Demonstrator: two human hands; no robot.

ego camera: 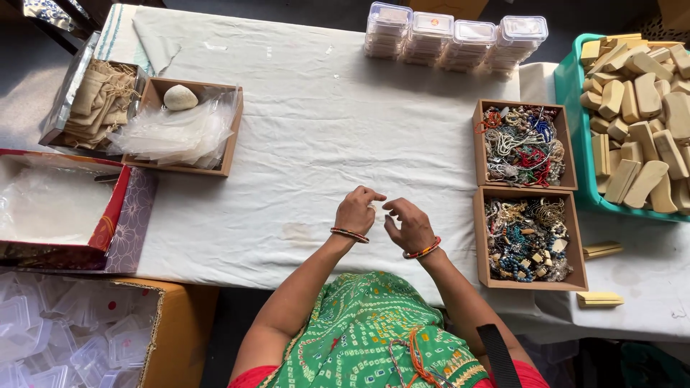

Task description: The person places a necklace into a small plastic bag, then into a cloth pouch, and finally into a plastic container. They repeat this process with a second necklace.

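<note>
left hand point(355, 210) and right hand point(408, 223) pinch fingertips together over the white cloth point(309, 129) (item too small to tell). both jewellery boxes point(530, 241) full, so most work looks left.

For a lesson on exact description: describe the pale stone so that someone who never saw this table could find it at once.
Start at the white cloth on the table and go to its far left side, where an open wooden box holds clear plastic bags. The stone lies in that box's far corner, on the bags. It is the only smooth, rounded, cream lump there; all around it is flat and see-through.
</note>
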